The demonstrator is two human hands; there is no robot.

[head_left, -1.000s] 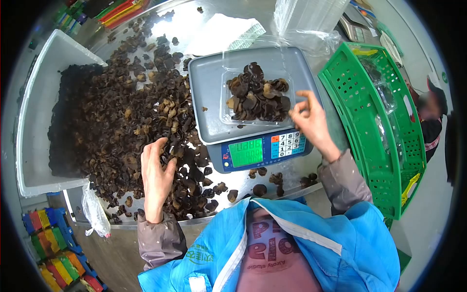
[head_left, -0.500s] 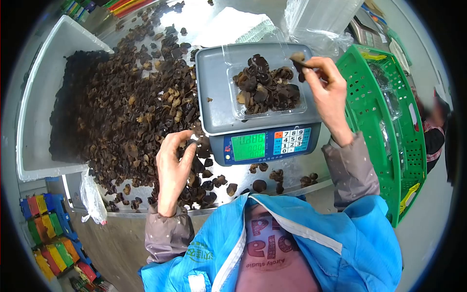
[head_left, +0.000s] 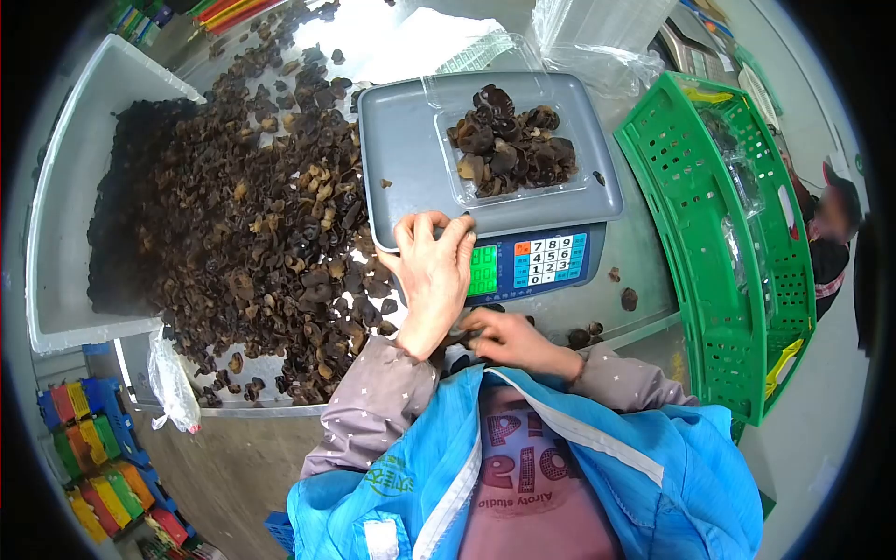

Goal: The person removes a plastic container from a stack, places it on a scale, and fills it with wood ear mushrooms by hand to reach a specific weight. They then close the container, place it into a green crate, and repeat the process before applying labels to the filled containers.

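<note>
Dark wood ear mushrooms fill a clear plastic box with its lid tipped up, on the grey pan of a digital scale. My left hand lies across the scale's front left, fingers curled at the pan's rim, with a dark speck at the fingertips. It covers part of the green display. Below the scale, my right hand is at the table's front edge, fingers bent inward close to the left wrist and among dark mushroom pieces. What its fingertips hold, I cannot tell.
A large mushroom heap spills from a tipped white tub on the left. A green crate with clear packs stands on the right. Clear plastic boxes are behind the scale. A person is at far right.
My right hand has come down from above the box, where it held a mushroom piece, to the table's front edge. My left hand has moved right, from beside the heap onto the scale's front.
</note>
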